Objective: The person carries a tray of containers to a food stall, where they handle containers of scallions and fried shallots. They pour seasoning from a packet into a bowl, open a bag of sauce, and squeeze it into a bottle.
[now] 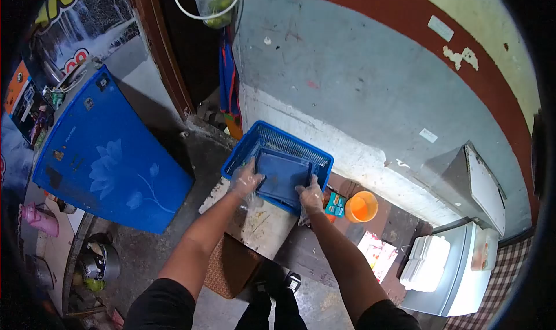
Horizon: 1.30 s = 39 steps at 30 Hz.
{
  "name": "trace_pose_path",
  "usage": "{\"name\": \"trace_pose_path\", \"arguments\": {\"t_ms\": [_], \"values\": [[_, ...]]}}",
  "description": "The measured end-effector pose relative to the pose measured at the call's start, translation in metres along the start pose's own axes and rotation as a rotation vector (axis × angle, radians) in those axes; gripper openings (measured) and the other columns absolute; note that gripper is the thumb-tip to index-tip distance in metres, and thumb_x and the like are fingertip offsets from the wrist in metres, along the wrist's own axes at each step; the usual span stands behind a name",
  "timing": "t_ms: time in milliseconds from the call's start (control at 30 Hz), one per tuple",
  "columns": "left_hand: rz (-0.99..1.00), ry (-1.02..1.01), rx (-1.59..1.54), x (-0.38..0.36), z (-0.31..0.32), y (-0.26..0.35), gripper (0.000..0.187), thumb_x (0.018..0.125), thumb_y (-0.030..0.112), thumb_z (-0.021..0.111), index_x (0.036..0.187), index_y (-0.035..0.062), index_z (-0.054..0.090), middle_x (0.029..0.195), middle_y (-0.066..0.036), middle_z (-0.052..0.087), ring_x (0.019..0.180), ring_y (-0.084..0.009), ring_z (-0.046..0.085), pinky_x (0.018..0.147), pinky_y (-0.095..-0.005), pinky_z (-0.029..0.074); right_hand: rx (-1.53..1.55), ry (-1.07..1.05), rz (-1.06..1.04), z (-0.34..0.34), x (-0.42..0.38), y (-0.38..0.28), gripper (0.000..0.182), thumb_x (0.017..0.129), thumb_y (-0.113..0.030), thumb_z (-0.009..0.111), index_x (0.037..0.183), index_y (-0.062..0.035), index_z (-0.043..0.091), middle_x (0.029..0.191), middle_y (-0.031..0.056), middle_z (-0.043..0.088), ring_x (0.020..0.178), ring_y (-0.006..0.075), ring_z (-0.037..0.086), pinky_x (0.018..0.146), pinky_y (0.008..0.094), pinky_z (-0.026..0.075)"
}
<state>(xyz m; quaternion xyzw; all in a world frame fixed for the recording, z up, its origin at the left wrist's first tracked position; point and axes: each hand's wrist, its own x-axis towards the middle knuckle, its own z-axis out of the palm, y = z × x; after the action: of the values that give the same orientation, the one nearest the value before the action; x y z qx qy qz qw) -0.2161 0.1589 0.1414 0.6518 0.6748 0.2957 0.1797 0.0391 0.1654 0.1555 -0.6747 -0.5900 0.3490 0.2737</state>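
A blue plastic basket [322, 154] with slatted sides stands against the wall. Inside it lies a darker blue rectangular tray [285, 172]. My left hand [248, 179], in a clear plastic glove, grips the tray's left edge. On the opposite edge, my right hand [311, 197] holds the tray, gloved in the same clear plastic. The fingertips of both hands are partly hidden at the tray's sides. Close to my right hand are a small teal packet [335, 204] and an orange tub [361, 206].
A tall blue refrigerator [116, 156] is at the left. On the right, white foam boxes [425, 263] rest by a pale cabinet [463, 272]. A red-and-white sheet [377, 257] lies nearer me. Below the basket is a brown woven-pattern box [230, 267]. Pots [99, 263] sit at lower left.
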Motion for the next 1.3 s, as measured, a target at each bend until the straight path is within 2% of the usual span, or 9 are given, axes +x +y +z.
{"name": "trace_pose_path", "arguments": {"t_ms": [133, 467, 567, 633, 700, 733, 800, 1067, 1300], "values": [[-0.17, -0.163, 0.01, 0.013, -0.001, 0.007, 0.083, 0.079, 0.03, 0.069, 0.142, -0.0114, 0.034, 0.124, -0.033, 0.057, 0.116, -0.044, 0.056, 0.1, -0.0447, 0.044, 0.059, -0.027, 0.036, 0.01, 0.009, 0.002, 0.074, 0.079, -0.022, 0.073, 0.139, 0.0033, 0.038, 0.12, 0.0304, 0.061, 0.117, 0.044, 0.058, 0.101, 0.0438, 0.044], [-0.127, -0.211, 0.006, 0.02, 0.011, 0.002, 0.085, 0.077, 0.028, 0.07, 0.142, -0.0114, 0.034, 0.124, -0.032, 0.057, 0.116, -0.0439, 0.056, 0.1, -0.0443, 0.044, -0.021, -0.197, 0.119, 0.027, 0.024, 0.019, 0.087, 0.081, -0.028, 0.074, 0.144, 0.0033, 0.024, 0.13, 0.0326, 0.055, 0.125, 0.0455, 0.051, 0.107, 0.0427, 0.039], [-0.055, -0.091, 0.041, 0.024, 0.027, -0.017, 0.081, 0.075, 0.029, 0.071, 0.138, -0.0109, 0.039, 0.123, -0.032, 0.058, 0.115, -0.0436, 0.057, 0.099, -0.044, 0.045, -0.024, -0.182, 0.105, 0.036, 0.026, 0.026, 0.087, 0.081, -0.029, 0.075, 0.144, 0.003, 0.024, 0.13, 0.0334, 0.054, 0.126, 0.0461, 0.05, 0.107, 0.0428, 0.039], [-0.13, -0.145, -0.002, 0.024, 0.022, -0.012, 0.075, 0.075, 0.028, 0.071, 0.134, -0.0101, 0.044, 0.123, -0.032, 0.058, 0.115, -0.0435, 0.057, 0.099, -0.0439, 0.045, -0.03, -0.195, 0.123, 0.037, 0.027, 0.025, 0.088, 0.081, -0.031, 0.074, 0.145, 0.0053, 0.026, 0.132, 0.032, 0.053, 0.128, 0.0442, 0.049, 0.108, 0.0415, 0.038], [-0.154, -0.208, -0.081, 0.025, 0.017, -0.008, 0.081, 0.076, 0.03, 0.07, 0.137, -0.0125, 0.04, 0.129, -0.034, 0.054, 0.121, -0.0424, 0.054, 0.103, -0.0425, 0.042, -0.037, -0.203, 0.145, 0.039, 0.027, 0.031, 0.089, 0.08, -0.032, 0.074, 0.145, 0.0077, 0.028, 0.135, 0.0307, 0.052, 0.13, 0.0423, 0.048, 0.109, 0.0403, 0.037], [-0.178, -0.259, -0.158, 0.026, 0.015, -0.006, 0.086, 0.076, 0.031, 0.069, 0.141, -0.0148, 0.035, 0.135, -0.035, 0.05, 0.127, -0.0413, 0.051, 0.106, -0.0411, 0.039, -0.057, -0.208, 0.124, 0.043, 0.03, 0.034, 0.088, 0.081, -0.033, 0.074, 0.143, 0.0071, 0.026, 0.132, 0.0328, 0.053, 0.127, 0.0443, 0.05, 0.107, 0.0422, 0.039], [-0.188, -0.278, -0.129, 0.027, 0.012, -0.001, 0.084, 0.076, 0.031, 0.069, 0.14, -0.0139, 0.038, 0.134, -0.035, 0.051, 0.126, -0.0413, 0.052, 0.106, -0.0408, 0.039, -0.076, -0.209, 0.104, 0.044, 0.03, 0.036, 0.087, 0.082, -0.033, 0.074, 0.142, 0.0064, 0.025, 0.128, 0.0349, 0.054, 0.125, 0.0464, 0.051, 0.105, 0.0442, 0.041], [-0.15, -0.349, 0.018, 0.021, 0.008, 0.016, 0.076, 0.077, 0.032, 0.067, 0.136, -0.011, 0.045, 0.13, -0.032, 0.055, 0.122, -0.0418, 0.055, 0.104, -0.0407, 0.041, -0.048, -0.206, 0.023, 0.037, 0.025, 0.033, 0.083, 0.08, -0.031, 0.074, 0.141, 0.0071, 0.032, 0.123, 0.032, 0.06, 0.121, 0.0442, 0.055, 0.103, 0.0444, 0.043], [0.029, -0.265, -0.188, 0.006, 0.029, 0.019, 0.058, 0.08, 0.018, 0.068, 0.132, -0.0047, 0.054, 0.129, -0.026, 0.059, 0.118, -0.0352, 0.059, 0.099, -0.0381, 0.045, 0.108, -0.128, -0.101, 0.021, 0.006, 0.044, 0.069, 0.08, -0.027, 0.073, 0.135, 0.0051, 0.048, 0.125, 0.0269, 0.061, 0.12, 0.04, 0.057, 0.104, 0.0423, 0.043]]}}
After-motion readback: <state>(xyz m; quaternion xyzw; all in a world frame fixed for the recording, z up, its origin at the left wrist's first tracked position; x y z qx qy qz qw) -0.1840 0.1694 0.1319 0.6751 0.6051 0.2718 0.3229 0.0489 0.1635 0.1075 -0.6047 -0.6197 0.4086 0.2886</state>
